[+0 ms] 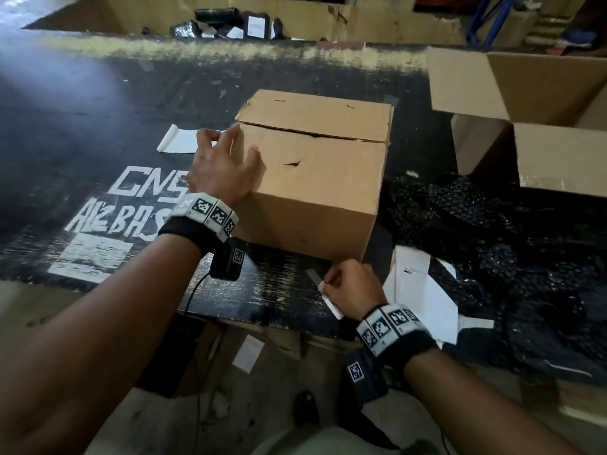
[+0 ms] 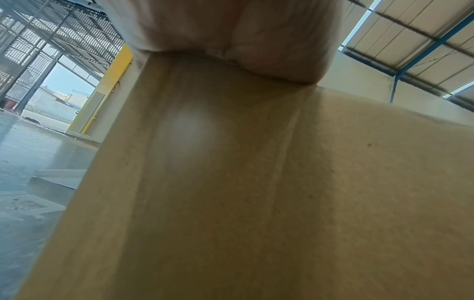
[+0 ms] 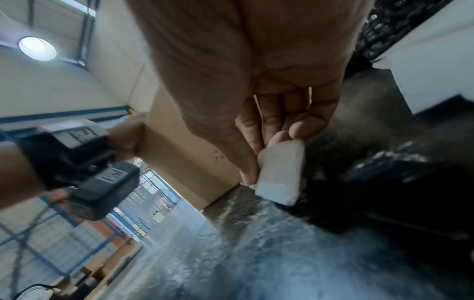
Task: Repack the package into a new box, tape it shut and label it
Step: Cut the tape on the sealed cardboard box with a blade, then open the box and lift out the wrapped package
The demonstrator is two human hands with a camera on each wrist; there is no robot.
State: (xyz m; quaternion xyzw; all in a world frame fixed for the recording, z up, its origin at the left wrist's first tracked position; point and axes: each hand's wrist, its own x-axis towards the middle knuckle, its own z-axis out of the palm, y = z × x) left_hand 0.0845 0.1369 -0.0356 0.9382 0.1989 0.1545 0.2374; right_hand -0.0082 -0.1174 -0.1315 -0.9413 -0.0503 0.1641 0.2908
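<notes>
A brown cardboard box with its top flaps folded down stands on the black table. My left hand rests on the box's near-left top edge, fingers spread, thumb on the top face. The left wrist view shows the palm pressed against the box. My right hand hovers near the table's front edge, just in front of the box's near-right corner. It pinches a small white strip-like object between thumb and fingers; its end sticks out below the fist. I cannot tell what the object is.
Open cardboard boxes stand at the right. Black bubble wrap and white papers lie right of the box. A white sheet lies left of it. A large carton of black parcels is behind the table.
</notes>
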